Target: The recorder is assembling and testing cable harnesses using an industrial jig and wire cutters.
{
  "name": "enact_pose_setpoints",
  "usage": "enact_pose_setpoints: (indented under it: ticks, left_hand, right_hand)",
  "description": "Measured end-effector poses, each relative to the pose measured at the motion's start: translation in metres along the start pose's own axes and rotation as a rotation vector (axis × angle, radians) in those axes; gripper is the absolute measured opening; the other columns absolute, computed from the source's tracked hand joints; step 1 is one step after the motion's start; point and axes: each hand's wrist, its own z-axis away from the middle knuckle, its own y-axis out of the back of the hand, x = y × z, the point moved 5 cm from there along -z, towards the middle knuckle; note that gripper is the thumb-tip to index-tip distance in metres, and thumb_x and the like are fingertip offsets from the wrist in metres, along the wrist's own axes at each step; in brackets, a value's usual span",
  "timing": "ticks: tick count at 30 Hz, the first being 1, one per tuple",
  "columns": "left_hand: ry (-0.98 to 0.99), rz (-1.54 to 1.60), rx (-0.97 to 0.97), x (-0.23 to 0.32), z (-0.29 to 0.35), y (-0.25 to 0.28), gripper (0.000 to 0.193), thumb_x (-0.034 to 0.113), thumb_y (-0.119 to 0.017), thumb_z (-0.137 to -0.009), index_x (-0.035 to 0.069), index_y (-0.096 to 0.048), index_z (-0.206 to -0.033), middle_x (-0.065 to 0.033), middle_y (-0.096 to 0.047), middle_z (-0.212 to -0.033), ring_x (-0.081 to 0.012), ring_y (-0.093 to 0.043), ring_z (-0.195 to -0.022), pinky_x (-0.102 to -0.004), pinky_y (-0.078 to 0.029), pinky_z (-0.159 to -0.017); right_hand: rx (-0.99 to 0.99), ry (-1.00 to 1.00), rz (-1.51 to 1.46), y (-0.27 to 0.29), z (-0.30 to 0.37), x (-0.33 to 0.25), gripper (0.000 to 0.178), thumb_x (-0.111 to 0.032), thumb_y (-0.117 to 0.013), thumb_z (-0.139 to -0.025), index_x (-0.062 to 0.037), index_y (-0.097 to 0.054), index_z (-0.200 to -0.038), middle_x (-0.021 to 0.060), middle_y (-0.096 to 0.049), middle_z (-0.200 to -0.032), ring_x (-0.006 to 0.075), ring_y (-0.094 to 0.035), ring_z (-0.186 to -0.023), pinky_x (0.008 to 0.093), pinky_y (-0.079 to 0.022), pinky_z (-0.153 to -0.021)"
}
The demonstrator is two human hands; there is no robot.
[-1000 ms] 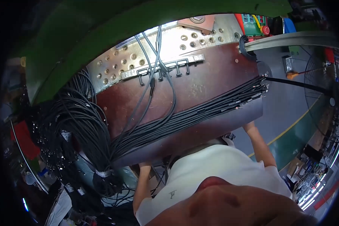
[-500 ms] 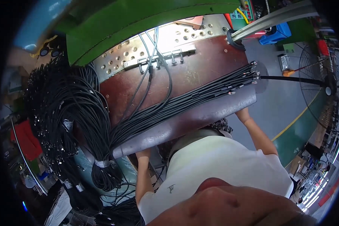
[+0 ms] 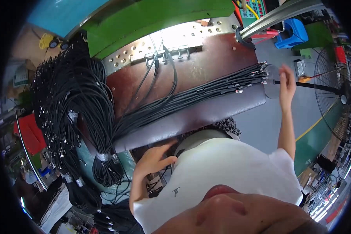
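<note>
A bundle of black cables (image 3: pixel 199 89) lies across the dark red-brown work surface (image 3: pixel 206 58), its metal-tipped ends gathered at the right edge. My right hand (image 3: pixel 287 87) is raised just right of those ends, apart from them, fingers loosely stretched and nothing seen in them. In front of the surface's near edge, my left hand (image 3: pixel 156 159) hangs empty with thumb and fingers spread. Two or three cables run up from the bundle to a metal clamp bar (image 3: pixel 167 55) under the green machine housing (image 3: pixel 160 25).
A large heap of black cables (image 3: pixel 72 93) hangs at the left, with a tied coil (image 3: pixel 105 169) in front. To the right stand a wire-caged fan (image 3: pixel 327 87), a blue stool (image 3: pixel 293 34) and a metal pole (image 3: pixel 277 21). A red cloth-like thing (image 3: pixel 30 132) is at far left.
My right hand has risen from below the surface's near edge to beside the cable ends. My left hand has come out from under the near edge. The view has shifted slightly.
</note>
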Motion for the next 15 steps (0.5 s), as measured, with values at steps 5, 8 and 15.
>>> enact_pose_setpoints:
  ticks: [5, 8, 15]
  left_hand:
    - [-0.805, -0.277, 0.384, 0.115, -0.016, 0.007, 0.062, 0.026, -0.067, -0.080, 0.001, -0.043, -0.131, -0.0179, -0.046, -0.133, -0.0333, -0.047, -0.119, -0.0396, -0.039, -0.099]
    - [-0.732, -0.778, 0.752, 0.150, -0.052, 0.017, 0.080, 0.035, -0.072, -0.072, 0.001, -0.037, -0.135, -0.0164, -0.037, -0.141, -0.0343, -0.035, -0.130, -0.0422, -0.031, -0.106]
    - [-0.128, -0.824, 1.066, 0.032, 0.006, 0.072, 0.089, 0.054, -0.065, -0.070, 0.006, -0.036, -0.138, -0.0201, -0.028, -0.145, -0.0388, -0.026, -0.134, -0.0457, -0.027, -0.106]
  right_hand:
    - [-0.369, 0.814, 0.346, -0.141, -0.050, -0.172, 0.039, -0.020, -0.067, -0.079, -0.0073, -0.058, -0.115, 0.0095, -0.058, -0.111, 0.0284, -0.054, -0.105, 0.0399, -0.044, -0.090]
    - [-0.357, 1.011, 0.438, -0.228, -0.044, -0.189, 0.053, -0.042, -0.060, -0.081, -0.0045, -0.056, -0.119, 0.0150, -0.059, -0.111, 0.0304, -0.056, -0.102, 0.0423, -0.043, -0.090]
    - [-0.405, 0.996, 0.299, -0.207, -0.057, -0.154, 0.055, -0.046, -0.059, -0.082, -0.0040, -0.056, -0.117, 0.0161, -0.060, -0.109, 0.0319, -0.056, -0.102, 0.0408, -0.042, -0.092]
